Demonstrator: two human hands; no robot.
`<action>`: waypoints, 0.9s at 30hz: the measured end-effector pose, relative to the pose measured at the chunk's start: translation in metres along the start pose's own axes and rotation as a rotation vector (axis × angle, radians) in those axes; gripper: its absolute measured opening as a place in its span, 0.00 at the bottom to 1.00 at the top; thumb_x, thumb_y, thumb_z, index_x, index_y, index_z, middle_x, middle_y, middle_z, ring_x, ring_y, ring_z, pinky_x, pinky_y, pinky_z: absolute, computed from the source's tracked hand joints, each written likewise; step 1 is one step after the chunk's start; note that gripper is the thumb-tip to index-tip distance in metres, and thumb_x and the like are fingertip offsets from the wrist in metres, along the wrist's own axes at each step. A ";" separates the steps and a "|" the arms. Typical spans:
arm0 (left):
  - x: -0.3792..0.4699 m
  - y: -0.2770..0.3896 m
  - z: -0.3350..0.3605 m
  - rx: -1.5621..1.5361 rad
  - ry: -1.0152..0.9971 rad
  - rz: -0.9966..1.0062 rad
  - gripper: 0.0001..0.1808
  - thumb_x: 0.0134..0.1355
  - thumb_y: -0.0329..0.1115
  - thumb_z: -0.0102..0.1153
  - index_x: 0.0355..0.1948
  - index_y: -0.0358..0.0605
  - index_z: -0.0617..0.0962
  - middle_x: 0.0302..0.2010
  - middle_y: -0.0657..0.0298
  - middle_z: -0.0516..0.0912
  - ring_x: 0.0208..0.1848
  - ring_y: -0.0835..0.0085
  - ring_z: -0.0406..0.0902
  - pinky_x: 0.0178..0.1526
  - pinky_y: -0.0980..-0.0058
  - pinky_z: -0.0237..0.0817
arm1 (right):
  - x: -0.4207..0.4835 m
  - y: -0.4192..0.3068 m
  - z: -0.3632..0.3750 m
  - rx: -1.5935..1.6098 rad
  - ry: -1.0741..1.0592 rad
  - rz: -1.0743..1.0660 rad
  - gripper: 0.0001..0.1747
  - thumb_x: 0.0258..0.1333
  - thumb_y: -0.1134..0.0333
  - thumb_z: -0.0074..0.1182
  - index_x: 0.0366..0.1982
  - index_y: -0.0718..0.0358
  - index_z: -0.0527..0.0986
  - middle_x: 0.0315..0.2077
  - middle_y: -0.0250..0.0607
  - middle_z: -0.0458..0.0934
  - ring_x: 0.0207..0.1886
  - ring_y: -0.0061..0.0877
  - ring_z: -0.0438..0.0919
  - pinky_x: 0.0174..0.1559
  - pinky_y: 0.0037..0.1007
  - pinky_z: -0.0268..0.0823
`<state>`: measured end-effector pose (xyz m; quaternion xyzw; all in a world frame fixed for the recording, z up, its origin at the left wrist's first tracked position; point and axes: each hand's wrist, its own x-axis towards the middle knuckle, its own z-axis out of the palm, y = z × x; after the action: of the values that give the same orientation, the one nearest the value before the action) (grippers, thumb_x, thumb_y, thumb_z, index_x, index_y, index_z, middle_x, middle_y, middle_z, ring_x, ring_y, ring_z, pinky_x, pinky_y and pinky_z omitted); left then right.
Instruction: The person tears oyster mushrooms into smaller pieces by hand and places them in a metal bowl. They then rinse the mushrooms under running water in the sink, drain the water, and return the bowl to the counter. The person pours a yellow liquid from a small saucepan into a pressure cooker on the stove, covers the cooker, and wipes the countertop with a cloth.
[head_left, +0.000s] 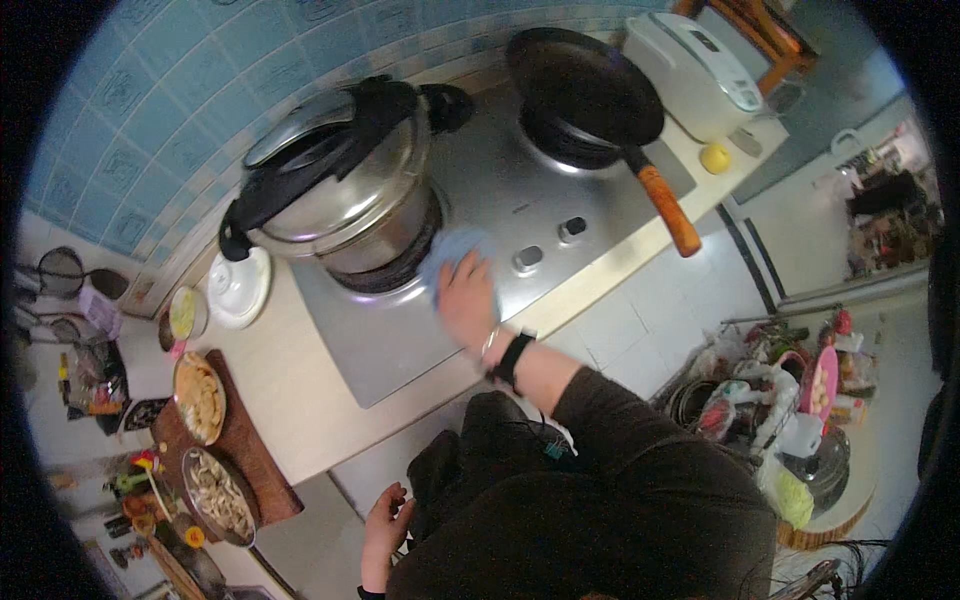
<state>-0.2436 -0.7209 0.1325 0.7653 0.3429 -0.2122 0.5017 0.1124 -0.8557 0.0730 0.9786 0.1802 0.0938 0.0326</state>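
Note:
My right hand (466, 300) presses a blue cloth (459, 251) onto the stainless steel gas hob (480, 202), just right of the near-left burner. That hand is slightly blurred. Over this burner stands a large steel pressure cooker (352, 202) with a black-handled lid. Two control knobs (529, 259) lie to the right of the cloth. On the other burner a dark frying pan (585, 86) rests tilted, its wooden handle (670, 210) reaching over the counter edge. My left hand (388, 521) hangs by my body below the counter, fingers loosely curled and apart, with nothing in it.
A white lid (238, 289) and a small bowl (187, 313) sit left of the hob. Two filled dishes, one with pale slices (199, 397), one with sliced mushroom-like pieces (219, 495), stand on a brown board (262, 465). A white rice cooker (694, 75) and yellow fruit (715, 158) are at right.

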 end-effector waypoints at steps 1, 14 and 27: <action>0.006 -0.001 0.001 -0.023 -0.016 -0.008 0.28 0.60 0.36 0.62 0.59 0.39 0.69 0.51 0.54 0.79 0.51 0.67 0.77 0.52 0.70 0.69 | -0.033 0.002 -0.005 0.094 0.062 -0.140 0.23 0.55 0.66 0.46 0.54 0.60 0.70 0.58 0.66 0.63 0.55 0.59 0.67 0.49 0.48 0.67; -0.004 -0.005 0.009 0.146 -0.044 -0.028 0.27 0.59 0.37 0.62 0.58 0.41 0.70 0.50 0.55 0.80 0.50 0.66 0.78 0.51 0.68 0.69 | -0.050 0.359 0.041 0.398 0.317 0.193 0.17 0.43 0.70 0.56 0.40 0.61 0.73 0.41 0.53 0.76 0.40 0.47 0.76 0.44 0.43 0.69; -0.036 -0.004 0.017 0.177 -0.057 -0.041 0.27 0.59 0.40 0.62 0.57 0.40 0.71 0.48 0.54 0.81 0.49 0.65 0.79 0.51 0.69 0.69 | -0.034 0.217 0.042 0.100 0.109 0.407 0.23 0.46 0.59 0.57 0.46 0.59 0.72 0.55 0.60 0.63 0.46 0.49 0.70 0.42 0.43 0.71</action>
<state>-0.2703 -0.7467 0.1472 0.7930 0.3242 -0.2735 0.4372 0.1640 -1.0715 0.0474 0.9887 -0.0153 0.1421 -0.0452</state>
